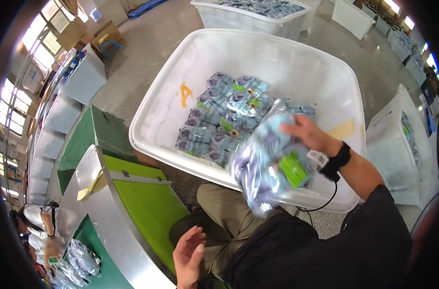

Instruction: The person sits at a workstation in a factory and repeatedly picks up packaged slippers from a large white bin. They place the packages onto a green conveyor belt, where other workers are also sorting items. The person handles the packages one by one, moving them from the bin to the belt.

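Observation:
My right hand (306,134), with a dark band at its wrist, is closed on a clear plastic bag (270,166) of light blue and purple soft goods. A bright green label shows on the bag, which is slightly blurred and hangs over the near side of a large white tub (308,55). Inside the tub lie several similar bagged packs (224,113), grouped toward its left and middle. My left hand (189,255) is low in front of my lap, holding nothing, its fingers loosely bent and apart. The exact kind of goods cannot be made out.
A metal-edged workbench (108,212) with a lime green side panel stands at my left. On its green top lie clear bags (82,257), near another person (38,226). More white tubs (250,17) stand beyond and at right; a cable hangs near my right wrist.

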`<state>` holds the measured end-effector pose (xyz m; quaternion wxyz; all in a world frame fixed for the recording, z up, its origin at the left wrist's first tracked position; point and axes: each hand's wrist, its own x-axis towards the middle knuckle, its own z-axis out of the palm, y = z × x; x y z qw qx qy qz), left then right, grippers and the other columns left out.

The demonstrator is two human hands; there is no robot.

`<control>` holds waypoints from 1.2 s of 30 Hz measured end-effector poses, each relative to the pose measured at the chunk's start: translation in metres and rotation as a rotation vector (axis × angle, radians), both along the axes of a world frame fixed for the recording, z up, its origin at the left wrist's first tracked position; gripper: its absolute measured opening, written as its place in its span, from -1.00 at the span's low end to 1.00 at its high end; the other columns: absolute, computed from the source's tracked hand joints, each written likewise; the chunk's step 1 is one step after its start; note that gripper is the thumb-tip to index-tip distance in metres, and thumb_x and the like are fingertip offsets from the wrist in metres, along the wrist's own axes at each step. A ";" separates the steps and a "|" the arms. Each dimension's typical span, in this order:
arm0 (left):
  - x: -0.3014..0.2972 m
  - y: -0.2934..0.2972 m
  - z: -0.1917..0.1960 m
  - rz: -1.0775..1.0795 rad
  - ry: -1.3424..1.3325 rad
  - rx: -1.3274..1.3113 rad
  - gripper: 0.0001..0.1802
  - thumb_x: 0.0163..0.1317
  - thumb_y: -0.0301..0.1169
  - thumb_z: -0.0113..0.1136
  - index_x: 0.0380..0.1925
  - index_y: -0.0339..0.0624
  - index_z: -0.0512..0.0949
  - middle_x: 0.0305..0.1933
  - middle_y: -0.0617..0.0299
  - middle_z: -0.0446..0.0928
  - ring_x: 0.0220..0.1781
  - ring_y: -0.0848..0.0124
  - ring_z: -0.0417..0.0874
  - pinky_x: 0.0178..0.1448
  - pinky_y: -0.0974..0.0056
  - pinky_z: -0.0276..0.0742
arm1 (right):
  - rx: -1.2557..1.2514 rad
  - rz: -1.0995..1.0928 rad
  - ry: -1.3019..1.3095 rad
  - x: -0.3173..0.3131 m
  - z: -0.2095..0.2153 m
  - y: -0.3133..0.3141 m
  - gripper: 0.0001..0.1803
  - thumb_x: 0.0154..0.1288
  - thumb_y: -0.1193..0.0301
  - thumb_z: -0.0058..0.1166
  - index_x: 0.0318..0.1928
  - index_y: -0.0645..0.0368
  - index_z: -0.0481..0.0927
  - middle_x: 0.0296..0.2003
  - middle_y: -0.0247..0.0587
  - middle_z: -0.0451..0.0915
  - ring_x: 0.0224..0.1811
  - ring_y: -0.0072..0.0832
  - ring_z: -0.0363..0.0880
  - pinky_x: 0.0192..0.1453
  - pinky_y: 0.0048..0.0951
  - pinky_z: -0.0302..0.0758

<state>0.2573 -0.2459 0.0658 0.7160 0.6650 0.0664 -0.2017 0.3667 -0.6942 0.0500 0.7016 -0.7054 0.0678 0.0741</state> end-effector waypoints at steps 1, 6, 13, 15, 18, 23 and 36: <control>0.000 0.006 0.000 0.008 -0.042 0.027 -0.47 0.43 -0.42 0.29 0.35 -0.37 0.48 0.27 0.01 0.62 0.19 0.27 0.68 0.28 0.18 0.59 | 0.051 -0.101 -0.034 0.003 -0.003 -0.016 -0.54 0.50 0.12 0.26 0.15 0.24 0.61 -0.11 -0.37 0.69 -0.16 -0.62 0.64 -0.16 -0.49 0.63; -0.020 0.039 0.011 0.087 0.001 0.105 -0.49 0.56 -0.35 0.18 0.41 -0.35 0.44 0.26 0.02 0.63 0.24 0.21 0.66 0.35 0.09 0.54 | -0.189 -0.358 0.081 0.010 -0.046 -0.083 -0.55 0.47 0.15 0.28 0.10 0.27 0.61 -0.14 -0.28 0.70 -0.29 -0.62 0.66 -0.31 -0.50 0.61; -0.036 0.065 0.008 0.162 -0.002 0.144 -0.51 0.59 -0.33 0.15 0.40 -0.35 0.44 0.25 0.01 0.62 0.20 0.22 0.68 0.32 0.09 0.57 | 0.103 -0.322 0.330 -0.003 -0.163 -0.078 -0.49 0.43 0.12 0.30 0.10 0.31 0.60 -0.17 -0.20 0.71 -0.32 -0.48 0.70 -0.25 -0.45 0.67; -0.040 0.071 0.005 0.181 0.005 0.137 -0.52 0.59 -0.34 0.15 0.39 -0.34 0.45 0.24 0.02 0.63 0.18 0.24 0.68 0.31 0.10 0.58 | -0.199 -0.057 0.602 -0.018 -0.185 -0.070 -0.45 0.44 0.08 0.29 0.15 0.31 0.58 -0.06 -0.13 0.71 -0.15 -0.36 0.75 -0.12 -0.30 0.72; -0.047 0.084 0.004 0.191 -0.011 0.150 -0.53 0.59 -0.35 0.15 0.38 -0.34 0.46 0.22 0.04 0.64 0.16 0.27 0.68 0.29 0.11 0.59 | -0.789 0.337 0.813 -0.023 -0.201 -0.066 -0.40 0.46 0.04 0.25 0.24 0.26 0.54 0.06 -0.08 0.67 0.02 -0.25 0.75 -0.01 -0.14 0.73; -0.054 0.115 0.013 0.326 0.012 0.303 -0.56 0.58 -0.40 0.16 0.35 -0.35 0.48 0.19 0.07 0.66 0.12 0.31 0.70 0.24 0.18 0.61 | -0.314 0.340 0.648 -0.013 -0.182 -0.059 -0.50 0.53 0.05 0.18 0.20 0.20 0.61 -0.05 -0.21 0.70 -0.03 -0.44 0.72 -0.06 -0.29 0.68; -0.084 0.293 0.002 0.702 -0.055 0.802 -0.51 0.42 -0.34 0.35 0.25 -0.39 0.57 0.17 0.02 0.68 0.17 0.36 0.67 0.30 0.29 0.54 | -0.486 0.449 -0.170 0.014 -0.076 0.126 -0.44 0.35 0.48 0.21 0.34 0.31 0.44 0.04 -0.12 0.53 0.09 -0.33 0.53 0.23 -0.33 0.48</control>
